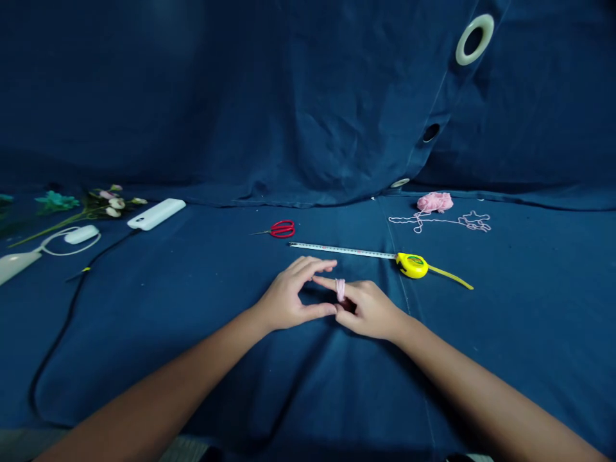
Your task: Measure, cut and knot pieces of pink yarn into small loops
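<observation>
Pink yarn (340, 290) is wound in several turns around the index finger of my right hand (371, 310). That finger points left, while the other fingers curl in and the thumb lies below them. My left hand (291, 293) faces it with fingers stretched out and apart, its fingertips and thumb tip close to the right hand. Whether the tips touch, I cannot tell. Beyond the hands, a yellow tape measure (412, 265) lies with its white blade (344, 249) drawn out to the left. Red-handled scissors (283, 229) rest past the blade's end.
A pink yarn ball (435, 202) with loose strand (418, 222) lies at the back right. On the left are a white power strip (156, 214) with a black cord (72, 314), a white plug (81, 234) and artificial flowers (114, 204). A blue curtain (269, 96) rises behind.
</observation>
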`<state>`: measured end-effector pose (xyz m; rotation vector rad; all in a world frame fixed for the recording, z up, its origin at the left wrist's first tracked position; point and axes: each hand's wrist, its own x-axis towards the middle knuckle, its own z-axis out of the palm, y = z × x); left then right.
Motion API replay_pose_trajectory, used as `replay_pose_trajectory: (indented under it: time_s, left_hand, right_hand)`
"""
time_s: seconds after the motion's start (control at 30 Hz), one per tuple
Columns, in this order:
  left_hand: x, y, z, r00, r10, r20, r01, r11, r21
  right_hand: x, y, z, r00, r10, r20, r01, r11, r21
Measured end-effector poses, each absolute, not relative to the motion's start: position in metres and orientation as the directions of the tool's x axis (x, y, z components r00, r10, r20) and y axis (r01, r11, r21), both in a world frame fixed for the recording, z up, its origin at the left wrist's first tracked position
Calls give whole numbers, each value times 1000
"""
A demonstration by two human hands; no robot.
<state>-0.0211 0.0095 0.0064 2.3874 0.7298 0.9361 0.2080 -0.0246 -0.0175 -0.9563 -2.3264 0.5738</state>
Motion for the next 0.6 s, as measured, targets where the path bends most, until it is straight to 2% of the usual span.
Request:
replay_pose_trajectory:
  time_s: [0.1, 0.43, 0.53, 0.6]
  left_hand:
    - [-18, 4, 10, 645, 613, 456, 316, -757, 571]
    - [-13, -1, 8, 675, 661, 327, 391, -696, 602]
    - [-11, -1, 5, 615, 696, 371, 421, -687, 591]
    - [-11, -1, 5, 508, 719, 475, 425, -689, 587]
  right_hand:
    - [208, -27, -13, -614, 725, 312, 524, 670, -525]
    - [205, -30, -5, -663, 698, 271, 526, 692, -495]
    - [202, -32, -5, -645, 710, 281, 536, 683, -496]
    - [200, -33, -8, -617, 732, 287, 553, 664, -503]
